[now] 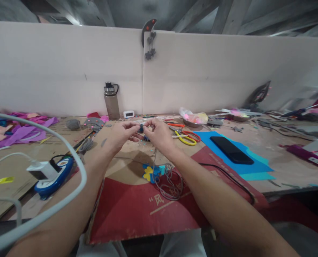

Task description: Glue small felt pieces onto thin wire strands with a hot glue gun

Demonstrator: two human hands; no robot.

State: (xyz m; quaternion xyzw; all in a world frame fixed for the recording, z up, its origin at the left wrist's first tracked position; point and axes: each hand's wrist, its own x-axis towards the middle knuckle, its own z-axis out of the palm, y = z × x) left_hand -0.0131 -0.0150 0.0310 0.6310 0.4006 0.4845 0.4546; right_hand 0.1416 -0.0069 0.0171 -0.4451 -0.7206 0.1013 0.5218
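My left hand (123,135) and my right hand (159,132) meet above the cardboard at the middle of the table. Pinched between the fingertips of both is a small dark blue piece (141,128), too small to make out its kind. A thin grey cord runs down below my right hand to a loose tangle of grey cord (171,184). Beside that tangle lie a yellow paper flower (148,174) and a blue paper flower (156,172). Just past my right hand are yellow-handled scissors (189,140) and orange-red-handled pliers or scissors (193,135).
A red-printed cardboard sheet (121,210) covers the near edge. On the left, a white cable (81,171) loops over my forearm near a blue power strip (54,182). A phone (231,150) rests on blue sheets (263,167) at right. A bottle (111,103) stands behind.
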